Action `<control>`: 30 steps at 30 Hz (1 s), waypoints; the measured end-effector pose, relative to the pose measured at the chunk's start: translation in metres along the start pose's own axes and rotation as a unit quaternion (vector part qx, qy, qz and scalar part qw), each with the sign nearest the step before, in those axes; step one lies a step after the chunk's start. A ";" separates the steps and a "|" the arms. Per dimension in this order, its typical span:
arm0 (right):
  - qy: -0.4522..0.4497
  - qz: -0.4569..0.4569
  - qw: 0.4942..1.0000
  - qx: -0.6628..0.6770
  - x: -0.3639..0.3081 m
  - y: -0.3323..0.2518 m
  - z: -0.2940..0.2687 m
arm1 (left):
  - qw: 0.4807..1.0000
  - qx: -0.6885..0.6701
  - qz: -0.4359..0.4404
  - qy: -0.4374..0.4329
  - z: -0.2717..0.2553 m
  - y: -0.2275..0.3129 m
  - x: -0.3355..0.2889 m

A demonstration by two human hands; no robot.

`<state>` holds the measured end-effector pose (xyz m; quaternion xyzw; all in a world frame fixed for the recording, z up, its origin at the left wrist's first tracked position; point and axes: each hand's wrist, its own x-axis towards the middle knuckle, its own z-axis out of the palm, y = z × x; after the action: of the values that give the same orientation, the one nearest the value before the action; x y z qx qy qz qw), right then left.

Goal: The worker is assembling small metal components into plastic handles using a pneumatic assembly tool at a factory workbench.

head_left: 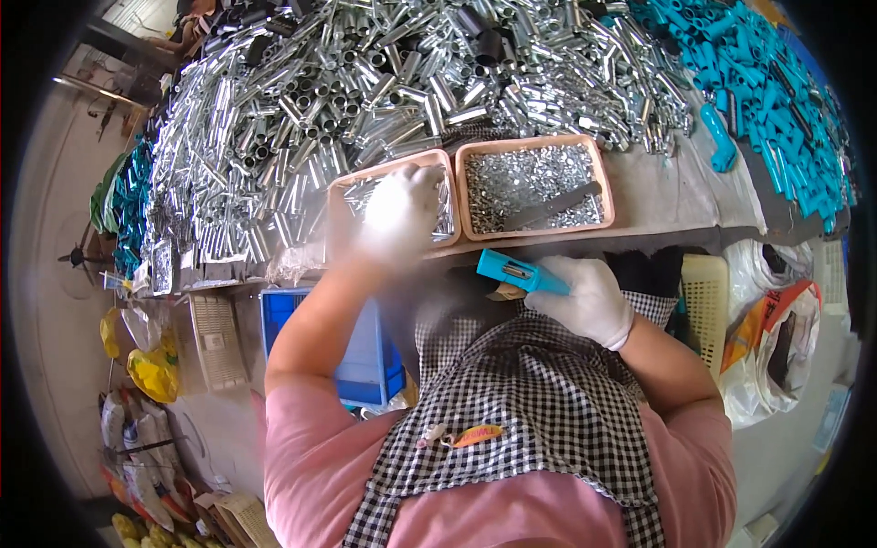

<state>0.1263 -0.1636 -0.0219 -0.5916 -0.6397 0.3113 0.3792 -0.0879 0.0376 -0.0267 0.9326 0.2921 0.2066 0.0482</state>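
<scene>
My left hand [402, 210], in a white glove, is over the left pink tray [367, 173], which holds thin metal pins. Motion blurs this hand, so its fingers and anything between them cannot be made out. In front of my apron, my gloved right hand [592, 300] grips a teal plastic handle [512, 271] with a slot in its upper face and metal showing inside. Beside the left tray stands a second pink tray [539, 232], full of small metal parts, with a flat metal strip [553, 206] lying across them.
Shiny metal tubes [347, 96] are heaped across the back of the table. Teal plastic handles [758, 82] pile up at the far right, with one bent teal piece [719, 139] apart from them. Below the table edge are a blue crate [370, 352] and a cream basket [703, 306].
</scene>
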 end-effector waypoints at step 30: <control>-0.008 -0.193 0.942 -0.274 -0.040 -0.002 -0.021 | 0.861 -0.381 -0.095 -0.323 -0.031 0.116 -0.015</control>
<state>0.1436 -0.2044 -0.0142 -0.5357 -0.8050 0.0491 0.2501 -0.0515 -0.0674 0.0203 0.8235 0.2460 -0.0162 0.5110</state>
